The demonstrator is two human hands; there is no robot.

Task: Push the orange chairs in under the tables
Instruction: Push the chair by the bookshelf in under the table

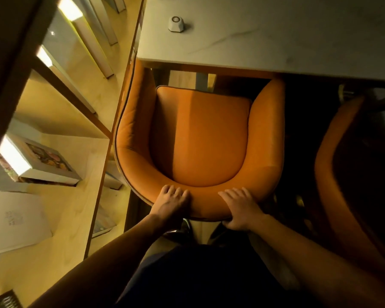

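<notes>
- We're looking straight down in a warm, dim, yellow-lit room, with a wooden shelf unit [60,138] running along our left side and books and boxes lying on its boards.
- Up top, the pale marble-look desk [276,41] fills the upper right, its near edge crossing just above the seat.
- Right in the middle is the orange chair [200,138], a padded tub seat with a curved back and arms; the tips of both arms and the front edge of the cushion sit under the desk edge, while most of the seat is out in the open.
- Off to the right, a second orange chair [347,165] stands just beside the first, mostly in shadow, its front reaching toward the desk as well.
- At the bottom, our dark trousers and both bare forearms reach forward to the chair's back.
- Our left hand [173,198] lies palm down on top of the curved backrest, fingers spread flat on the padding: a resting press, not a closed grip.
- Our right hand [240,207] wraps over the backrest, fingers on top and thumb tucked under the rear rim, so this grip is closed on the orange chair.
- Smallest of all, a little white device [176,23] with a round ring on top sits on the desk, well apart from the edge.
</notes>
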